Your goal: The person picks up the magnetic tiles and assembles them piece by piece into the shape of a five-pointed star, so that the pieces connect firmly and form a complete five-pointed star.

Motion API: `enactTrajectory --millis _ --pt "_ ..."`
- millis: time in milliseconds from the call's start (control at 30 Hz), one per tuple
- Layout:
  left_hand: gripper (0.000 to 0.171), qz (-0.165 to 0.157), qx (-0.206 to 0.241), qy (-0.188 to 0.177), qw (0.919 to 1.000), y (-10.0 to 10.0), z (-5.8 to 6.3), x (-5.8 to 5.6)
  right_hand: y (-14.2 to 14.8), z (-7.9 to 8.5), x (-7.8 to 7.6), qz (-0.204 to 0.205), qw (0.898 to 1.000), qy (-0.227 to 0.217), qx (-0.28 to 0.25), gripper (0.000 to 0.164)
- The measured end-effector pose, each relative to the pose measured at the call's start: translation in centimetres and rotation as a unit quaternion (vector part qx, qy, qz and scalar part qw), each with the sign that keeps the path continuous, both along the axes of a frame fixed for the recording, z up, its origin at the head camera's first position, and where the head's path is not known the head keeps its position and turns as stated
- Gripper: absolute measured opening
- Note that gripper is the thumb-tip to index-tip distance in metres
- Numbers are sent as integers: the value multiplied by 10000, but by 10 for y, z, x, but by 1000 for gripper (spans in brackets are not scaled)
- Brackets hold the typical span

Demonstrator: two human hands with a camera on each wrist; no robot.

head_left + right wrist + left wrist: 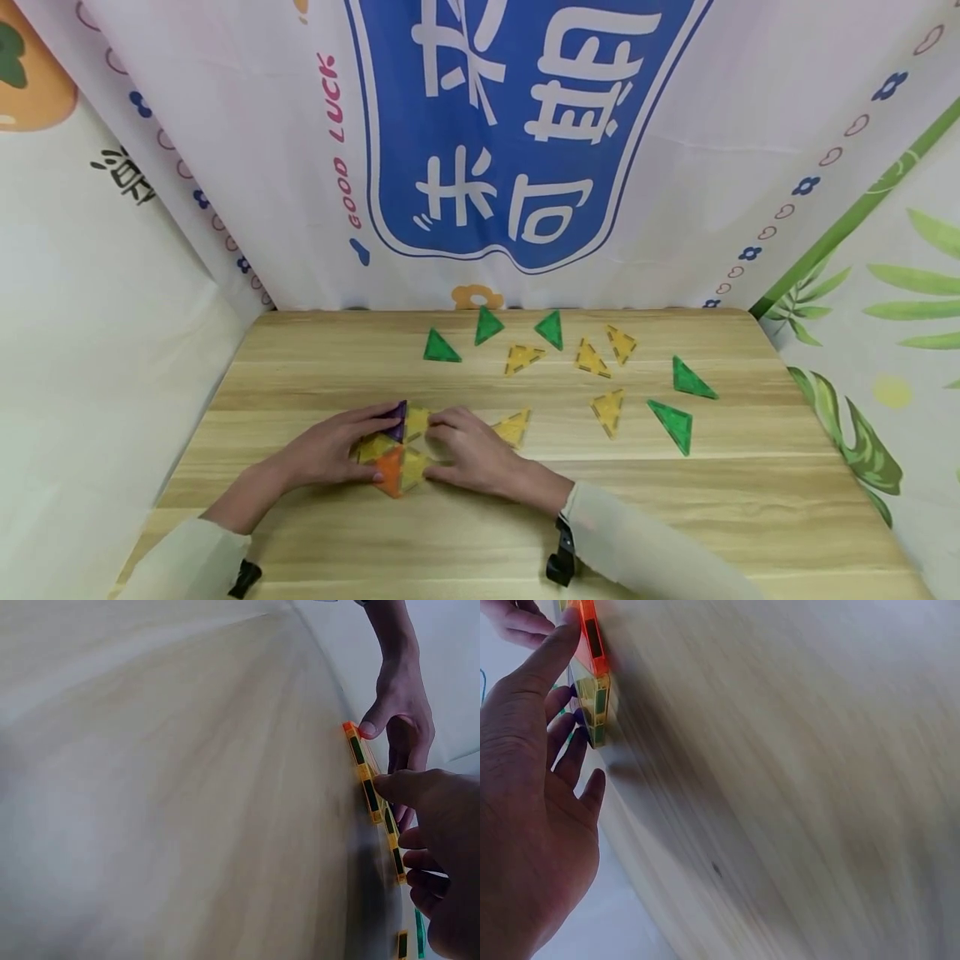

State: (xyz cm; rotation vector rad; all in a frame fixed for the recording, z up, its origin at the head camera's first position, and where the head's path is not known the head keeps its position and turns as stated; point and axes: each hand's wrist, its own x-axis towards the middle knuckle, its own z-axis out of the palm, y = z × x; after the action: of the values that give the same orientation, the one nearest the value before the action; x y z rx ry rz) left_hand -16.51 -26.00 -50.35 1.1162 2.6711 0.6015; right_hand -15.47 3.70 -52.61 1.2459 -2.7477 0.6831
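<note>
Pale sleeves (pixel 660 546) nearest, hands working: left hand (pixel 330 447) curls its grip round the triangle cluster (pixel 412 469), thumb on the orange tile (pixel 389 474), partly hiding it; right hand (pixel 471 454) holds its yellow side. Cluster's on the counter (pixel 360 550), purple tile (pixel 397 423) tip pointing away, long axis front to back. Beyond it, curtain (pixel 292 167) reading "GOOD LUCK"; rightward, loose yellow triangles (pixel 608 412), green triangles (pixel 674 425).

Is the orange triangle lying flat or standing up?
The orange triangle is flat on the table: the head view shows its upturned broad face.

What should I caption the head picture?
Left grip and right grip touch a colourful tile cluster; green tiles lie beyond.
</note>
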Motion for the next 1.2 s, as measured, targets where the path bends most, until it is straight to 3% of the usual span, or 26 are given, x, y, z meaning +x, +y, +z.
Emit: enactTrajectory --millis 233,500,733,900,1200 --pt "83 530 -93 -238 9983 -29 2 1 -27 1 -6 72 9998 -190 25 53" --pt "78 866 -15 -196 9961 -62 4 5 -60 -3 -15 241 9996 -166 46 54" --pt "80 1112 53 -226 9935 -85 7 9 -87 4 -18 345 9986 -292 266 53" --pt "81 1268 229 -262 9913 -94 7 9 -98 8 -20 398 9985 -254 287 54" --pt "80 1178 225 -269 9924 -96 8 5 -98 9 -22 466 9978 -362 302 55"
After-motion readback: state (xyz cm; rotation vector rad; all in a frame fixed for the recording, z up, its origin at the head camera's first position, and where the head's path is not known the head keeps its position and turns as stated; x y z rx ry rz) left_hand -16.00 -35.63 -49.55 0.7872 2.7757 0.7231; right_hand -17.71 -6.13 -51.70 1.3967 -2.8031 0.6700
